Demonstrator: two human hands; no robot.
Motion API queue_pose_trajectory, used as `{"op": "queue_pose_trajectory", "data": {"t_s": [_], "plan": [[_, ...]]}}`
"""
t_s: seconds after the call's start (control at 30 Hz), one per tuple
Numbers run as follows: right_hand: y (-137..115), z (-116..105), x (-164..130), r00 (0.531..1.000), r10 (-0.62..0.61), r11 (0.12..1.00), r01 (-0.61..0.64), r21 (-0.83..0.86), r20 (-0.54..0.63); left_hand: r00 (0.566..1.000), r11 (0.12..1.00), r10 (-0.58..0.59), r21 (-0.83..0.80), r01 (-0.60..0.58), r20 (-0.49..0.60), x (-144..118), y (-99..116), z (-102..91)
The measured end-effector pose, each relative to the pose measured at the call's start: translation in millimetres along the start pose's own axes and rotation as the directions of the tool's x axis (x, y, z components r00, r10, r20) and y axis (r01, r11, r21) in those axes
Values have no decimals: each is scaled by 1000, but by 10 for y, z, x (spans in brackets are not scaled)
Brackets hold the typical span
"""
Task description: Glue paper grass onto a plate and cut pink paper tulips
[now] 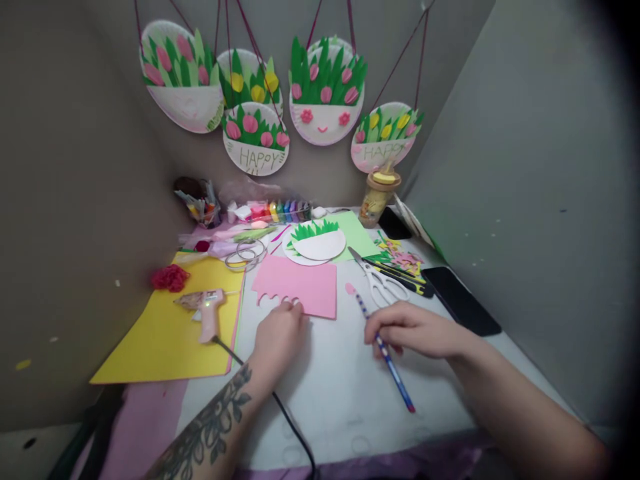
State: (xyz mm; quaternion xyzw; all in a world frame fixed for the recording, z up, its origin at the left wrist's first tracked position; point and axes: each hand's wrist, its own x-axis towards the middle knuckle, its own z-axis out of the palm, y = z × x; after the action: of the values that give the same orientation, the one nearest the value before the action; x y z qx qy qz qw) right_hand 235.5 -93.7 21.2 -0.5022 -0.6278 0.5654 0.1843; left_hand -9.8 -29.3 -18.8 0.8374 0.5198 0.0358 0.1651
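Note:
A pink sheet of paper point(307, 283) with scalloped cut-outs along its lower left edge lies on the table. My left hand point(283, 327) is at that edge, fingers curled onto the sheet. In my right hand point(400, 327) is a blue patterned pencil point(395, 377), slanted with its red end toward me. By the pencil's far tip lies a small pink paper oval point(351, 289). White-handled scissors point(383, 283) rest just beyond my right hand. Behind the pink sheet is a cut paper plate point(320, 248) with green paper grass.
On the left a glue gun point(211, 317) sits on yellow paper point(165, 340), its cord running under my left forearm. A phone point(460, 300) and paper scraps point(400, 257) are at right. A cup point(377, 200) stands at the back. Decorated plates point(327, 123) hang on the wall.

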Motion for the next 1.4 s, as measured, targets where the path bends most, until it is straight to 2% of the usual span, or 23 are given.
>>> {"op": "queue_pose_trajectory", "data": {"t_s": [0.03,0.1,0.17,0.2,0.23,0.3,0.33,0.43,0.5,0.57,0.73,0.83,0.9,1.0,1.07,1.27,1.4], "plan": [[37,-53,-43,994,-55,996,61,62,-93,999,999,27,32,-28,44,-24,48,14],[124,-66,13,943,-140,985,163,52,-302,993,995,90,24,-92,75,-44,96,27],[211,43,202,891,-171,985,145,-91,-421,991,992,129,-15,-128,29,-12,65,8],[247,128,318,888,-171,977,97,-190,-427,991,991,129,-23,-130,-16,25,19,-13],[273,223,432,894,-183,956,66,-285,-408,991,993,115,-8,-116,-69,72,-42,-37],[298,400,626,911,-265,876,91,-473,-315,986,994,85,76,-75,-146,185,-188,-79],[299,468,697,918,-282,839,96,-535,-277,986,991,74,123,-56,-148,239,-259,-91],[280,546,808,946,-254,786,81,-613,-200,998,982,48,183,-42,-28,345,-397,-82],[275,511,818,963,-228,778,89,-622,-147,999,981,29,191,-35,36,353,-398,-60],[286,444,800,969,-232,769,126,-627,-90,999,977,9,214,-20,52,324,-340,-55],[375,304,723,952,-303,738,216,-639,-29,999,964,-16,264,6,35,223,-154,-145],[421,237,692,937,-350,709,278,-648,20,998,958,-65,279,61,3,181,-112,-186],[431,181,696,924,-378,692,319,-647,51,999,969,-41,243,41,-6,164,-112,-170],[424,98,744,919,-390,694,332,-638,53,993,979,118,167,-119,16,164,-129,-92],[417,67,791,924,-382,696,313,-646,36,983,972,179,146,-183,37,180,-140,-41],[448,107,889,930,-366,665,272,-696,14,988,979,155,127,-157,25,204,-136,-32],[467,142,942,934,-356,688,231,-688,-42,984,970,179,166,-175,-9,178,-61,-58]]}}
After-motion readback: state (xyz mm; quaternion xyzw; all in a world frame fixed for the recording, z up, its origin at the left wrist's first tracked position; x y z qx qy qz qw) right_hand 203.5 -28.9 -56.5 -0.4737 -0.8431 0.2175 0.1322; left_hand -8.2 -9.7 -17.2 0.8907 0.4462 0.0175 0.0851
